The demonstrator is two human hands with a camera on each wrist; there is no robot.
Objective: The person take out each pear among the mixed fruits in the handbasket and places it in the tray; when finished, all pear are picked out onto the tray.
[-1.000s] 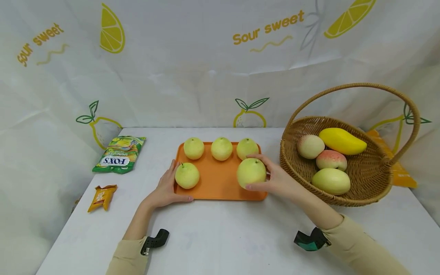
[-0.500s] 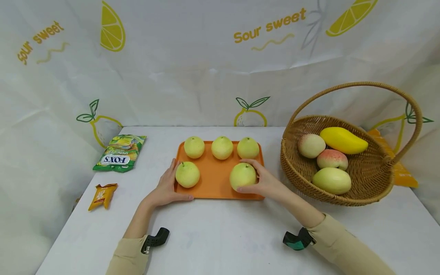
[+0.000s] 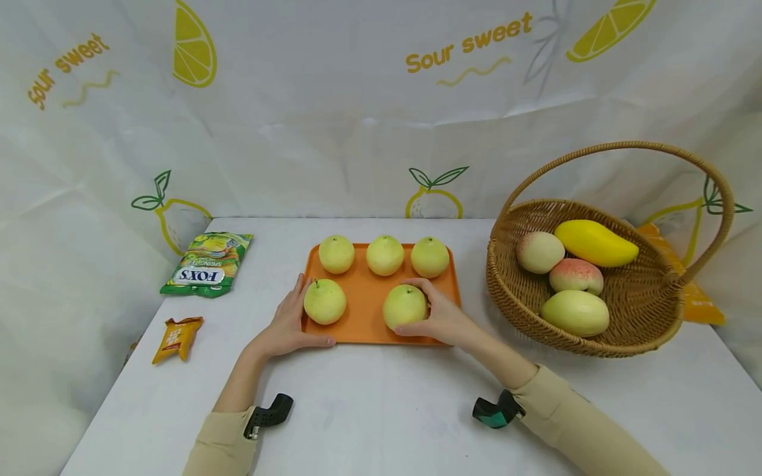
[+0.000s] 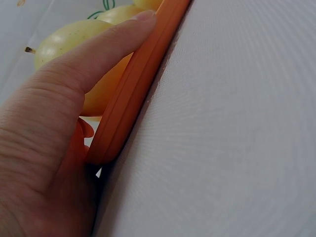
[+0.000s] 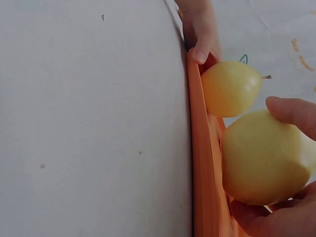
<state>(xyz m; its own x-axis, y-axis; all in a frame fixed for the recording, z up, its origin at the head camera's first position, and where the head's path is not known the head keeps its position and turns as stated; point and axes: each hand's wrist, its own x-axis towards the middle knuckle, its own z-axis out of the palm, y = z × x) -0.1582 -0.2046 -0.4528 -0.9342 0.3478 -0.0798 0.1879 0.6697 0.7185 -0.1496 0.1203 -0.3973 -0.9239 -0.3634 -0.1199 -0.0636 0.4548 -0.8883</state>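
Pale yellow pears sit on an orange tray (image 3: 369, 301) in the head view: three in the back row, with the middle pear (image 3: 384, 256) among them, and a front-left pear (image 3: 325, 302). My right hand (image 3: 437, 318) holds another pear (image 5: 266, 158) between thumb and fingers, low over the front of the tray; whether it touches the tray floor is unclear. My left hand (image 3: 290, 328) holds the tray's front-left corner. Its thumb (image 4: 106, 49) lies along the front rim, while the fingers run along the left side, mostly hidden in the left wrist view.
A wicker basket (image 3: 512, 301) with a tall handle stands at right, containing a mango (image 3: 595, 243), two peaches and a pale oval fruit (image 3: 575, 313). An orange packet (image 3: 699, 304) lies behind it. At left are a green candy bag (image 3: 208, 263) and a small orange wrapper (image 3: 177, 340).
My right hand has carried its pear leftward and slightly lower, from the tray's right end toward the front middle. My left hand stays at the tray corner.
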